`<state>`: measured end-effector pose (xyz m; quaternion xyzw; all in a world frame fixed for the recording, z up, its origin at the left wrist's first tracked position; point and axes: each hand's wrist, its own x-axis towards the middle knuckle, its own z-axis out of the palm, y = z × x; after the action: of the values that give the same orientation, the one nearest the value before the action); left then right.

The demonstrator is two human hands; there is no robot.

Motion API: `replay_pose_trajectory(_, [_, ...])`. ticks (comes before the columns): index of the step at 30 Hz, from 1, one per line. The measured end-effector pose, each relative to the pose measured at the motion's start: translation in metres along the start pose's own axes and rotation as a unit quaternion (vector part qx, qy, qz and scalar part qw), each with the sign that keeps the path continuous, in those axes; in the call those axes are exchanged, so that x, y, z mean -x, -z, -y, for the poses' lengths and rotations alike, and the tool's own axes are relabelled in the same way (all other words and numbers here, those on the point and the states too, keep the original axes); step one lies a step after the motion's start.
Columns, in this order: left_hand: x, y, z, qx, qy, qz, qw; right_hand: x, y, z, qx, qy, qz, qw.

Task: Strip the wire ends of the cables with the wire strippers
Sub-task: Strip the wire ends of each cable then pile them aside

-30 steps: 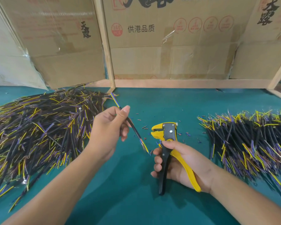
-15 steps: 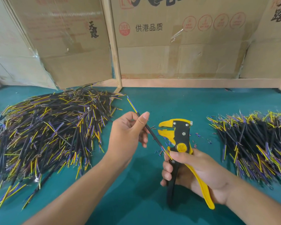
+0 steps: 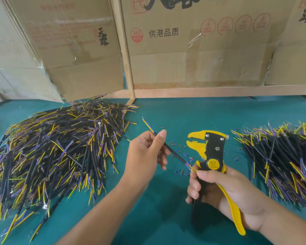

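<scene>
One black cable (image 3: 168,147) held mid-air over the teal bench (image 3: 166,110), long axis diagonal: far end points up-left with yellow and blue cores fanned out, near end points down-right with coloured cores reaching the right thumb. Left hand (image 3: 145,152) pinches it near the far end, thumb over the sheath, fingers curled round it. One wire stripper (image 3: 210,156), yellow and black, upright in the right hand (image 3: 224,190); head points far-left, jaws apart, handles run down toward the near right. Right-hand fingers (image 3: 193,190) wrapped round the black handle, yellow handle along the palm, thumb tip touching the cable's near wire ends just beside the pivot. Two cable piles: big heap (image 3: 51,152) left, second heap (image 3: 281,156) right, both black with yellow and purple ends; too many to count. Small insulation scraps (image 3: 184,154) scattered on the bench between hand and stripper. Cardboard boxes (image 3: 193,50) and a wooden post (image 3: 125,55) at the far edge. Versus half a second ago: cable's near end has come closer to the stripper and now meets the right thumb; both grips unchanged.
</scene>
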<state>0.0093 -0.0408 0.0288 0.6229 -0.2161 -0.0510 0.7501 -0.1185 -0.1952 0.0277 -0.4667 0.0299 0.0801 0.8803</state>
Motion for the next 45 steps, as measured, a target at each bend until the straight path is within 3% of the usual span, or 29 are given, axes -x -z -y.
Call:
replay_pose_trajectory(8, [0.001, 0.003, 0.0, -0.097, -0.019, -0.018, 0.995, -0.004, 0.002, 0.002, -0.009, 0.041, -0.07, 0.997])
replay_pose_trajectory(16, [0.001, 0.007, -0.016, -0.232, -0.058, -0.042, 0.97, -0.002, 0.001, -0.001, -0.003, 0.016, -0.046, 0.999])
replay_pose_trajectory(18, [-0.003, 0.01, -0.015, -0.336, -0.039, -0.043, 0.94, -0.001, 0.0, -0.001, 0.003, 0.02, -0.039, 0.999])
replay_pose_trajectory(20, [-0.005, 0.015, -0.016, -0.455, -0.015, -0.045, 0.889, -0.002, -0.001, -0.001, 0.003, 0.024, -0.034, 0.999])
replay_pose_trajectory(22, [-0.004, 0.019, -0.02, -0.527, -0.044, -0.055, 0.847, -0.002, -0.001, 0.0, 0.0, 0.022, -0.035, 0.999])
replay_pose_trajectory(24, [-0.001, 0.019, -0.026, -0.509, -0.162, -0.013, 0.845, -0.003, 0.0, 0.001, -0.002, 0.019, -0.035, 0.999])
replay_pose_trajectory(26, [0.003, 0.014, -0.031, -0.452, -0.253, 0.1, 0.849, -0.003, 0.001, 0.001, -0.004, 0.018, -0.038, 0.999])
replay_pose_trajectory(28, [0.006, 0.01, -0.029, -0.385, -0.246, 0.219, 0.862, -0.003, 0.002, 0.001, -0.003, 0.021, -0.038, 0.999])
replay_pose_trajectory(30, [0.009, 0.008, -0.025, -0.337, -0.185, 0.287, 0.877, -0.002, 0.004, 0.002, 0.001, 0.021, -0.032, 0.999])
replay_pose_trajectory(35, [0.015, 0.004, -0.018, -0.241, -0.074, 0.304, 0.918, -0.003, 0.004, 0.005, -0.021, 0.018, -0.021, 0.999])
replay_pose_trajectory(39, [0.02, -0.003, -0.014, -0.202, -0.055, 0.292, 0.933, -0.004, 0.006, 0.005, -0.03, 0.043, -0.012, 0.999])
replay_pose_trajectory(45, [0.027, -0.014, -0.01, -0.133, -0.031, 0.266, 0.954, -0.007, 0.005, 0.002, 0.025, 0.087, -0.064, 0.994])
